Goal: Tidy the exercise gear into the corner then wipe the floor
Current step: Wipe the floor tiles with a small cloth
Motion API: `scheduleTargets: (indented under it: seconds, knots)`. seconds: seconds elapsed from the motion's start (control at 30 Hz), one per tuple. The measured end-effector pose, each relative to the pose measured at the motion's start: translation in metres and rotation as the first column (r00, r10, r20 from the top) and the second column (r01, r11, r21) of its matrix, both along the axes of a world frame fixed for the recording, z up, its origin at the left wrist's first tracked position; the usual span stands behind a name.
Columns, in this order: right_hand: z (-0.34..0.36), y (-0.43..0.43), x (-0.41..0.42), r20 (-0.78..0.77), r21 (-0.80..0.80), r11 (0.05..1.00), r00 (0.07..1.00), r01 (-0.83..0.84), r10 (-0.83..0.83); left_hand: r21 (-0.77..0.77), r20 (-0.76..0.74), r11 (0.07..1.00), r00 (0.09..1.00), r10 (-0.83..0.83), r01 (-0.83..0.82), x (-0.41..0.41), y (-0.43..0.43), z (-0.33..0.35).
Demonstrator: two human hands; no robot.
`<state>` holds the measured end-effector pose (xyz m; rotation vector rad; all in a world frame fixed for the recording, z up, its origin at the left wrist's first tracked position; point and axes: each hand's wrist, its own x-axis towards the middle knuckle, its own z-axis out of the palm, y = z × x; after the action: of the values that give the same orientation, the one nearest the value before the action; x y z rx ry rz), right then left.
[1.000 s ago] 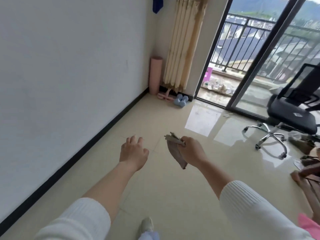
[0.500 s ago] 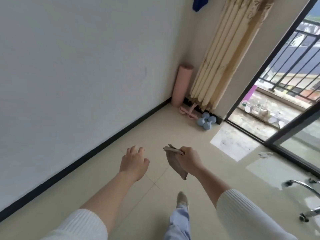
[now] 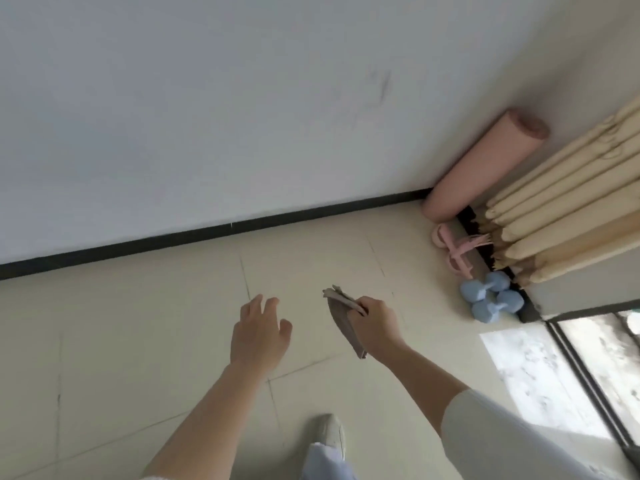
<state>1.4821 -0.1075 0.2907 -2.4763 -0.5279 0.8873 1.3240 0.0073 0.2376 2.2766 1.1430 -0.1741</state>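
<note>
Right hand (image 3: 375, 325) pinched a limp grey-brown cloth (image 3: 344, 323) at centre frame; left hand (image 3: 259, 336) hung spread, holding nothing. Rolled pink mat (image 3: 485, 168) and blue dumbbells (image 3: 491, 301) sat upper right.

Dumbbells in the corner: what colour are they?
The dumbbells are light blue; the head view shows them best.

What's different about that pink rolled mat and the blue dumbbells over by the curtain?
The pink rolled mat is one long plain tube; the blue dumbbells are two short pieces with knobbed ends. The mat stands on end; the dumbbells lie flat on the floor. The mat is by far the larger. Both sit in the corner beside the curtain.
</note>
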Motion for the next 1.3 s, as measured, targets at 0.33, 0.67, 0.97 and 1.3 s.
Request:
scheduleTargets:
  seconds: [0.33, 0.67, 0.97, 1.3]
  knots:
    - [-0.335, -0.003, 0.063, -0.046, -0.065, 0.998, 0.999, -0.005, 0.002, 0.057, -0.184, 0.997, 0.981, 0.065, -0.056, 0.02, 0.022, -0.319]
    - [-0.543, 0.068, 0.14, 0.236, 0.203, 0.971, 0.969, -0.127, 0.077, 0.165, -0.203, 0.98, 0.969, 0.141, -0.108, 0.024, 0.08, -0.573]
    - [-0.622, 0.065, 0.109, 0.248, -0.168, 0.86, 0.824, -0.481, 0.509, 0.113, -0.057, 0.983, 0.987, 0.15, -0.143, 0.056, 0.091, -0.606]
    - [-0.678, 0.072, 0.136, 0.477, -0.087, 0.846, 0.724, -0.525, 0.498, 0.376, -0.02, 0.911, 0.982, 0.188, -0.167, 0.057, 0.101, -0.641]
